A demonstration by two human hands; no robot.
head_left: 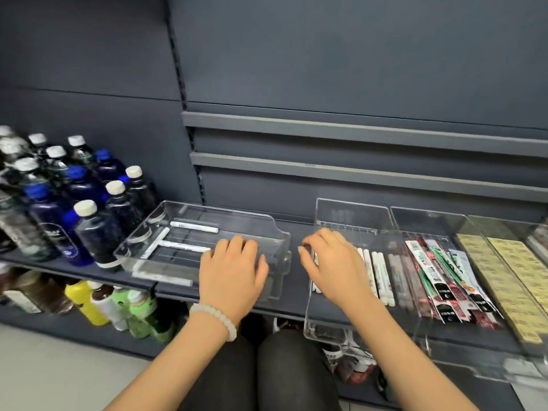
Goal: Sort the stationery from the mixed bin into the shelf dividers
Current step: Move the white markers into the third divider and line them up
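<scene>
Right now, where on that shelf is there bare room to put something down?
Bare dark shelf shows between the clear plastic bin and the clear divider tray, behind both hands. The blue and dark bottles crowd the left; packaged refills crowd the right.

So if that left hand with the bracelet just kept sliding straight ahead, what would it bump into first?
Probably the white pens lying in the clear bin. The left hand points up and away into that bin, and the nearest pen lies just past its fingertips, though depth is hard to judge.
</scene>
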